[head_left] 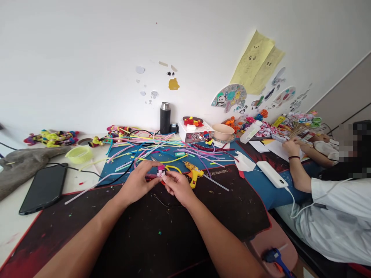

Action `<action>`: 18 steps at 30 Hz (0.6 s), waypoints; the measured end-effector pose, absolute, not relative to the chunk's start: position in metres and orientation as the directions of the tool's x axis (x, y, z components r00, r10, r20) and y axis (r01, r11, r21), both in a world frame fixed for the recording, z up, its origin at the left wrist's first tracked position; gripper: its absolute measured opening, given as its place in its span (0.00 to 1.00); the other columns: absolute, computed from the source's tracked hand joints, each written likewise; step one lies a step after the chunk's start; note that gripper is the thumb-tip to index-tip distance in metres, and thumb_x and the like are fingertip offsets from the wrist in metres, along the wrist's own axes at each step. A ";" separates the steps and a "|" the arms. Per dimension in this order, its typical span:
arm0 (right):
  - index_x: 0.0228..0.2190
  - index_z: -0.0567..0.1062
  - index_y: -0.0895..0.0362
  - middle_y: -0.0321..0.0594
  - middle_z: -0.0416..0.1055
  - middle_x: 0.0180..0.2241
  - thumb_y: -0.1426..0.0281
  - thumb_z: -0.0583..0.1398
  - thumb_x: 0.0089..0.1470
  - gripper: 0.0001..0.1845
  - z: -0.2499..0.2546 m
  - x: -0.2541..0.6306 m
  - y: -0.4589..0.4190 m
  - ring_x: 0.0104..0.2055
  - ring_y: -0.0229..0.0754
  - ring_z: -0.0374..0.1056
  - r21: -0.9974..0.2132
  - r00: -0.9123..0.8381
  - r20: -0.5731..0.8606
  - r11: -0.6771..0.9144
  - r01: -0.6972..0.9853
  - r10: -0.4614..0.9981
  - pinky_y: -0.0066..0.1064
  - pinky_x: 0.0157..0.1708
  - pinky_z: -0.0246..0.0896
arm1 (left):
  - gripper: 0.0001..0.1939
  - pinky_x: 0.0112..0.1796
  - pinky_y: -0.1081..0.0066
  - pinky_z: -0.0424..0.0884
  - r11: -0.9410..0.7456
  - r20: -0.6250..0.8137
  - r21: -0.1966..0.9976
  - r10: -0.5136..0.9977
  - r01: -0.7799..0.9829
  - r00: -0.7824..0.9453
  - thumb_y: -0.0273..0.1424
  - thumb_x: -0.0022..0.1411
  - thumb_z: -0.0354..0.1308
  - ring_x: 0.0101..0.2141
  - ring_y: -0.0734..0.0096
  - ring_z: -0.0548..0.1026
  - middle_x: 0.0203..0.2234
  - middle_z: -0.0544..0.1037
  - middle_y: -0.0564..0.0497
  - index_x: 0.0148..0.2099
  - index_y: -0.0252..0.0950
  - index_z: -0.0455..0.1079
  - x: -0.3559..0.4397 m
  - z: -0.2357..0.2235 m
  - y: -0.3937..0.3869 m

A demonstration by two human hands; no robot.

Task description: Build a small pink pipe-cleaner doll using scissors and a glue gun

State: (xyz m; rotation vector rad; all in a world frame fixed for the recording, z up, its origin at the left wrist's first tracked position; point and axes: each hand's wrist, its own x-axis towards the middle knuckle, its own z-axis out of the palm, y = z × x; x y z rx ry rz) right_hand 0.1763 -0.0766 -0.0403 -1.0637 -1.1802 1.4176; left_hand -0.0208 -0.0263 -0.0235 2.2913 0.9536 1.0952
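Observation:
Between my two hands is a small doll head, pink on top with a pale face and dark eye marks. My left hand grips it from the left, thumb and fingers curved around its side. My right hand pinches at its lower right edge. Just right of my hands lies a yellow hot glue gun with a clear glue stick at its back end. Beyond my fingers many coloured fuzzy pipe cleaners are strewn across the blue mat.
A black phone and a yellow-green roll lie at the left. A black thermos, a white box and a beige bowl stand along the wall. A white power bank lies near a person working at my right.

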 end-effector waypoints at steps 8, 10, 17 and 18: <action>0.42 0.79 0.58 0.25 0.61 0.18 0.45 0.69 0.55 0.29 -0.041 0.175 -0.075 0.18 0.33 0.53 -0.987 -0.129 -0.047 -0.066 -0.146 0.990 0.28 0.19 0.45 | 0.16 0.58 0.51 0.75 -0.680 0.489 0.606 0.727 0.412 0.482 0.42 0.71 0.61 0.55 0.49 0.79 0.53 0.83 0.43 0.57 0.44 0.75 -0.021 -0.020 -0.028; 0.41 0.79 0.58 0.25 0.61 0.18 0.45 0.70 0.54 0.29 -0.041 0.175 -0.075 0.18 0.33 0.52 -0.986 -0.113 -0.056 -0.073 -0.150 0.992 0.27 0.19 0.45 | 0.17 0.59 0.51 0.74 -0.674 0.474 0.613 0.731 0.412 0.491 0.42 0.71 0.62 0.56 0.49 0.79 0.53 0.83 0.43 0.58 0.44 0.75 -0.021 -0.019 -0.028; 0.41 0.78 0.57 0.24 0.60 0.16 0.46 0.69 0.55 0.27 -0.042 0.174 -0.076 0.17 0.32 0.50 -0.988 -0.111 -0.053 -0.068 -0.139 0.992 0.27 0.19 0.46 | 0.18 0.60 0.50 0.73 -0.674 0.457 0.615 0.727 0.409 0.512 0.41 0.71 0.62 0.58 0.49 0.78 0.55 0.82 0.43 0.60 0.45 0.75 -0.021 -0.016 -0.029; 0.42 0.78 0.57 0.24 0.60 0.16 0.46 0.68 0.55 0.27 -0.043 0.174 -0.076 0.17 0.32 0.51 -0.989 -0.112 -0.056 -0.071 -0.133 0.992 0.27 0.19 0.46 | 0.17 0.60 0.50 0.73 -0.674 0.455 0.614 0.727 0.411 0.514 0.42 0.71 0.62 0.57 0.49 0.78 0.54 0.83 0.43 0.59 0.45 0.75 -0.021 -0.016 -0.029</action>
